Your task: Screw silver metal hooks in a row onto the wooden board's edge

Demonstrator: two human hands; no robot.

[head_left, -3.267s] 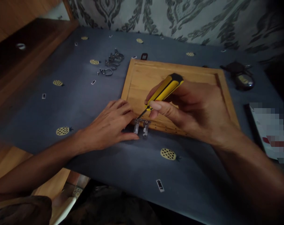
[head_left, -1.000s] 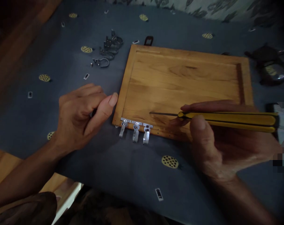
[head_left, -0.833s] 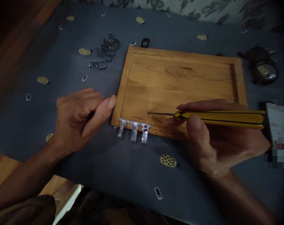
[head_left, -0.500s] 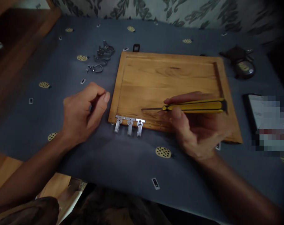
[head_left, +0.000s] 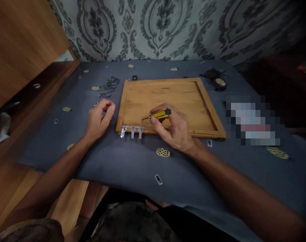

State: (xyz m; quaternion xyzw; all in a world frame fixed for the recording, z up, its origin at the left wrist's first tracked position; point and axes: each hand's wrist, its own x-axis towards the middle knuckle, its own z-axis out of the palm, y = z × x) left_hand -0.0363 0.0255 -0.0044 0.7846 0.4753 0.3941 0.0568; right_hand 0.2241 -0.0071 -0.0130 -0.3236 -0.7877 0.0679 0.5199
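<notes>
My right hand (head_left: pixel 177 131) grips a yellow and black screwdriver (head_left: pixel 160 115) over a framed wooden panel (head_left: pixel 155 97), its thin shaft pointing left. Along the near left edge of the panel sit three silver metal hinges (head_left: pixel 132 131) in a row, their arms hanging past the edge. Just left of the panel, my left hand (head_left: pixel 100 117) is closed, thumb against curled fingers. Whatever it may hold is hidden. The screwdriver's tip is close to the hinges, and I see no contact with them.
Several dark metal pieces (head_left: pixel 110 86) lie in a group behind my left hand. A small black square piece (head_left: pixel 135 78) rests beyond the panel. At the back right is a dark object (head_left: pixel 216 78). A blurred-out item (head_left: pixel 251 121) lies right of the panel. A wooden cabinet (head_left: pixel 24 43) borders the left.
The view has tilted up, showing more wall. My right hand has moved left with the screwdriver, whose tip is nearer the hinges. My left hand keeps its closed pose.
</notes>
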